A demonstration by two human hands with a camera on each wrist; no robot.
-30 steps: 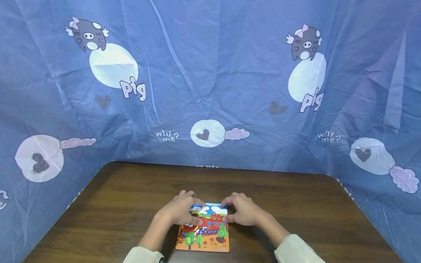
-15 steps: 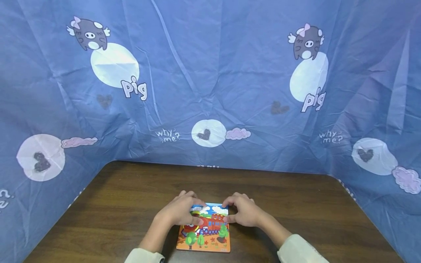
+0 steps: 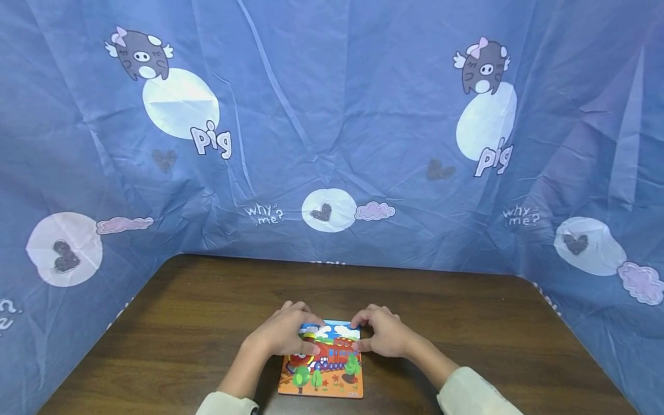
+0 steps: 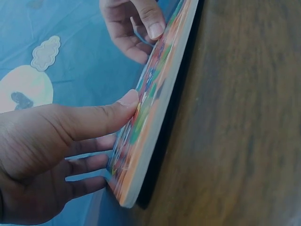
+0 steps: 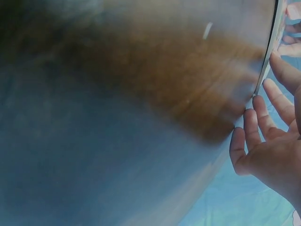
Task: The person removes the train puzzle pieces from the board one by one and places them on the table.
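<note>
A square jigsaw puzzle board [image 3: 332, 372] with a red train, green trees, an orange ground and white clouds lies on the wooden table. My left hand [image 3: 282, 331] rests over its upper left part, thumb and index finger touching the picture. In the left wrist view the thumb of my left hand [image 4: 61, 141] presses lightly on the face of the board [image 4: 150, 108], other fingers near its edge. At the upper right edge, my right hand [image 3: 386, 333] touches the board with thumb and index finger. The right wrist view shows the fingers of my right hand [image 5: 273, 141] spread loosely near the tabletop.
The brown wooden table [image 3: 441, 311] has rounded far corners. Behind and at both sides hangs a blue cloth [image 3: 389, 144] printed with pigs, hearts and clouds. Light sleeves [image 3: 477, 395] cover both forearms.
Both hands and the puzzle board hold the same place. Only a slight shift of the head camera shows.
</note>
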